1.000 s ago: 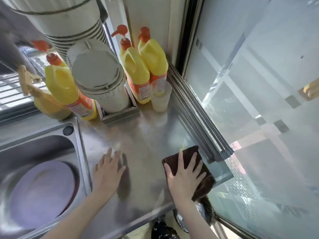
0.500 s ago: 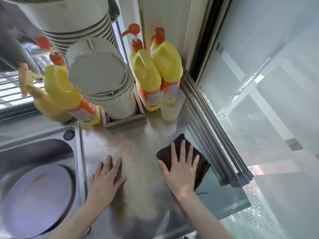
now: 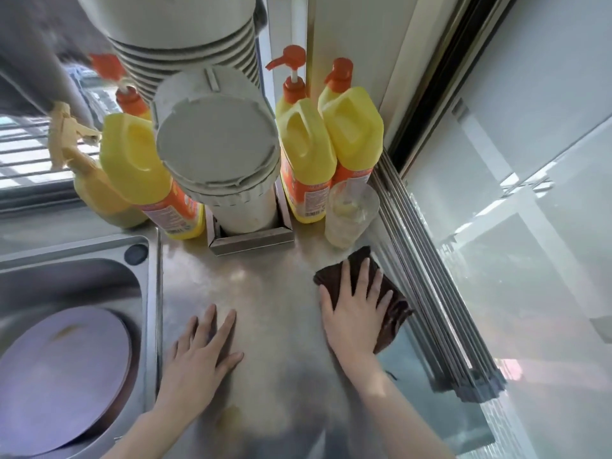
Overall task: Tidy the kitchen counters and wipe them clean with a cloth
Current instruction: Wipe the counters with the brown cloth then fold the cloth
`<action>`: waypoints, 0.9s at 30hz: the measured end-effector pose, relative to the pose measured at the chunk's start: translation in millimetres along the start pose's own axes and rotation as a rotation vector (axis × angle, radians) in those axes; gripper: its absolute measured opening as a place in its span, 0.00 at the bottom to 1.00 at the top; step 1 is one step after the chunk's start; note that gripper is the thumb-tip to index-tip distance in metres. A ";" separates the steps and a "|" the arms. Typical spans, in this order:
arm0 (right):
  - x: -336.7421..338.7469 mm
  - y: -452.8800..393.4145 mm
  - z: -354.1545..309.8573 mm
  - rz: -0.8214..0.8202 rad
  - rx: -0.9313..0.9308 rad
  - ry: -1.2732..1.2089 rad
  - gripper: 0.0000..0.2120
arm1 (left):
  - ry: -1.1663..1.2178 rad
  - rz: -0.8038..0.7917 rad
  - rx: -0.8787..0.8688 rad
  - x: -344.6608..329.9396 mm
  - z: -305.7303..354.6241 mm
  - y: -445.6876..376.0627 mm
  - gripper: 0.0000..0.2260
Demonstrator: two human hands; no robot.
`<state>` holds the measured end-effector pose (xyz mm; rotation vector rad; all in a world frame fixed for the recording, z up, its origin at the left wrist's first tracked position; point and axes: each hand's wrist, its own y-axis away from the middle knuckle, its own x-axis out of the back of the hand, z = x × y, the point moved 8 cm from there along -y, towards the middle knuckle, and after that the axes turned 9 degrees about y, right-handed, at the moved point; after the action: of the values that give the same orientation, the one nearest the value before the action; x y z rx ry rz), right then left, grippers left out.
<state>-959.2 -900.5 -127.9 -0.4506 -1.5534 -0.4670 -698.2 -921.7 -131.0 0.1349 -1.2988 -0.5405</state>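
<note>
Steel is lying everywhere here, and going left to right the sink point(image 3: 145, 293) is holding a round purple plate point(image 3: 63, 379) in its basin, out of the wiping for now. Beside it the left hand point(image 3: 198, 356) is lying flat on the bare tabletop point(image 3: 265, 293), fingers spread and gripping nothing; it looks to be bracing the body. Behind, yellow detergent bottles point(image 3: 139, 167) are standing on either side of a grey lidded canister point(image 3: 215, 144), and a clear plastic cup point(image 3: 351, 213) is standing just beyond the cloth.

Further right, the right hand point(image 3: 357, 309) is pressing palm-down on the dark brown cloth point(image 3: 390, 313), fingers splayed across it, not pinching it. The cloth is lying on the tabletop close to the sliding window track point(image 3: 427, 276), its far corner near the cup.

The cloth is probably soft, limp and light, so it is likely to bunch under a push; flat pressure across its middle should keep it spread. The smooth steel is probably letting it glide easily. The cup looks light and tippable, so the cloth's leading edge needs care there.
</note>
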 end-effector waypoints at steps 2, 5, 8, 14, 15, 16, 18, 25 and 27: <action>1.4 43.5 -29.0 0.019 0.211 -0.006 0.30 | 0.004 -0.014 0.012 -2.5 -1.9 0.8 0.45; 1.6 81.2 -40.7 0.009 0.542 0.008 0.29 | -0.005 -0.059 0.025 -0.6 -1.1 0.1 0.41; -0.5 41.6 -21.7 0.042 0.558 0.098 0.29 | -0.040 -0.121 0.063 -1.9 -4.3 1.9 0.32; -2.8 20.0 -42.6 0.009 0.180 0.009 0.29 | -0.035 -0.048 -0.002 4.5 2.7 1.0 0.35; -2.7 30.5 -61.3 0.008 0.223 -0.011 0.29 | -0.005 -0.030 -0.020 4.7 4.2 1.5 0.38; -3.2 42.6 -82.9 0.006 0.314 -0.027 0.28 | 0.050 -0.013 -0.013 5.3 3.1 4.0 0.39; -3.6 62.6 -119.5 0.008 0.578 -0.023 0.28 | 0.184 0.072 0.041 19.1 -1.5 11.1 0.36; -5.0 -12.1 -85.9 0.009 0.390 0.002 0.26 | 0.273 0.188 0.264 34.3 -78.2 55.1 0.21; -4.2 -9.6 -94.2 0.028 0.267 -0.039 0.25 | 0.326 0.215 0.316 32.6 -98.6 66.4 0.20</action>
<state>-885.8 -960.4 -129.7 -0.2758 -1.6179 -0.2255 -580.1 -898.6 -104.2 0.3279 -1.0549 -0.1186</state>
